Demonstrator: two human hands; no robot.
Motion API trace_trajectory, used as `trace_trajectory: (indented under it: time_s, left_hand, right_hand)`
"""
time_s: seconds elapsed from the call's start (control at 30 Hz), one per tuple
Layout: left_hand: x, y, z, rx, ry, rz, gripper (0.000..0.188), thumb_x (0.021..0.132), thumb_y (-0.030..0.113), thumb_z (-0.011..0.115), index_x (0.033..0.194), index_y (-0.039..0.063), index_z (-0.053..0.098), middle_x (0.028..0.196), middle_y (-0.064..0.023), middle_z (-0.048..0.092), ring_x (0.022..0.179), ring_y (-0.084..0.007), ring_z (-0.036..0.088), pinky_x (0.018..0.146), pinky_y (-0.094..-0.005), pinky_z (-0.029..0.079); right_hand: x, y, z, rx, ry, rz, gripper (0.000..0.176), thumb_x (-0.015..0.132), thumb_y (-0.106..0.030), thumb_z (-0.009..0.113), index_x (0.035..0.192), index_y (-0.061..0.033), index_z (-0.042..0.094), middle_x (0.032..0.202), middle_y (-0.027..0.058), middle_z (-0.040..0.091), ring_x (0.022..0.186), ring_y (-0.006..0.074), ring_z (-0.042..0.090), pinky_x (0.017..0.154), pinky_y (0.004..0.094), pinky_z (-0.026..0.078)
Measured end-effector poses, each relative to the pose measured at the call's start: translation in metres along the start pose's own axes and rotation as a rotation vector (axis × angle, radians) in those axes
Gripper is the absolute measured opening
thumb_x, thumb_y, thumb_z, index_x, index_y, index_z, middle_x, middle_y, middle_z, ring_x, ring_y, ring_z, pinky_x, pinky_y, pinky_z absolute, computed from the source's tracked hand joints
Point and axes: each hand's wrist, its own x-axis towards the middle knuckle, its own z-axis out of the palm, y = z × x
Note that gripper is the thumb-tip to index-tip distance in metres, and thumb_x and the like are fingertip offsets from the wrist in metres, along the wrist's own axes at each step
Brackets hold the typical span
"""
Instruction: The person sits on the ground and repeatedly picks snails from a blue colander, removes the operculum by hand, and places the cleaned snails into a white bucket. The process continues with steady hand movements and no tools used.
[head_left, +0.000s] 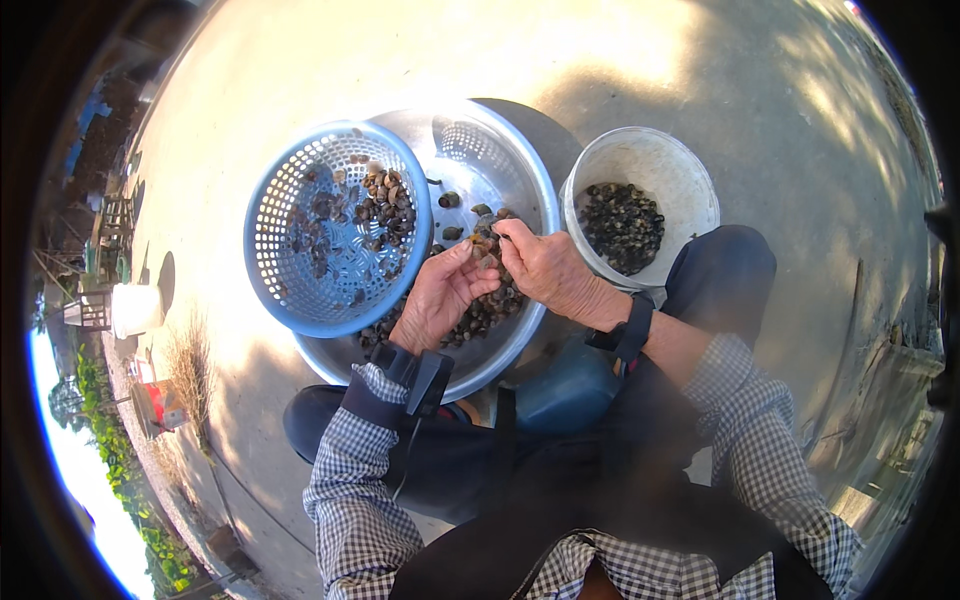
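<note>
My left hand (435, 304) holds a brownish snail shell (486, 260) between thumb and fingers above a wide metal basin (521, 161). Close beside it, my right hand (555, 274) is pinched at the shell; whatever is between those fingertips is too small to make out. Dark snails (480, 322) heap in the near side of the basin, with a few loose snails (450, 199) farther back. A blue plastic colander (259, 240) rests over the basin's left side, holding shells (386, 199). To the right, a white plastic bucket (694, 180) contains small dark pieces (622, 225).
My bent knees (724, 262) flank the basin, with a dark blue rounded object (566, 394) between them. On the concrete ground at left are a twig broom (191, 367), a red container (159, 407), a white pail (137, 310) and wooden stools (116, 215).
</note>
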Motion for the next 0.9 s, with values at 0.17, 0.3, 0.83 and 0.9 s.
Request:
trace_trajectory:
  time_s: [0.17, 0.3, 0.83, 0.9]
  left_hand:
    - [0.009, -0.007, -0.003, 0.159, -0.022, 0.016, 0.024, 0.094, 0.021, 0.051, 0.104, -0.001, 0.055, 0.091, -0.0112, 0.063, 0.079, -0.0207, 0.064, 0.074, -0.0323, 0.056]
    - [0.026, -0.018, -0.019, 0.698, 0.183, -0.006, 0.026, 0.088, 0.018, 0.059, 0.106, -0.001, 0.055, 0.095, -0.0155, 0.064, 0.082, -0.0252, 0.065, 0.075, -0.0342, 0.054]
    - [0.026, 0.103, -0.069, 1.635, 0.535, 0.196, 0.010, 0.076, 0.007, 0.054, 0.073, 0.001, 0.063, 0.061, -0.0118, 0.062, 0.045, -0.0217, 0.060, 0.051, -0.0342, 0.050]
    - [0.032, 0.118, -0.095, 1.666, 0.574, 0.011, 0.009, 0.075, 0.006, 0.060, 0.077, -0.002, 0.063, 0.059, -0.0121, 0.061, 0.045, -0.0200, 0.061, 0.043, -0.0324, 0.050]
  right_hand:
    - [-0.004, 0.017, -0.012, 0.135, 0.138, 0.126, 0.016, 0.085, -0.006, 0.056, 0.101, -0.0058, 0.057, 0.055, 0.0154, 0.054, 0.047, 0.0254, 0.057, 0.047, 0.0340, 0.045]
    - [-0.014, 0.069, -0.033, 0.156, 0.280, 0.486, 0.014, 0.083, -0.007, 0.055, 0.094, -0.0016, 0.061, 0.055, 0.0120, 0.056, 0.049, 0.0225, 0.056, 0.050, 0.0333, 0.044]
    - [-0.014, 0.086, -0.027, 0.644, 0.210, 1.001, 0.028, 0.083, -0.006, 0.050, 0.107, 0.0047, 0.060, 0.065, 0.0001, 0.053, 0.051, 0.0066, 0.045, 0.045, 0.0223, 0.035]
    - [-0.006, 0.075, -0.028, 0.627, 0.161, 0.981, 0.029, 0.084, -0.006, 0.049, 0.108, 0.0051, 0.060, 0.063, -0.0003, 0.052, 0.052, 0.0057, 0.044, 0.046, 0.0217, 0.033]
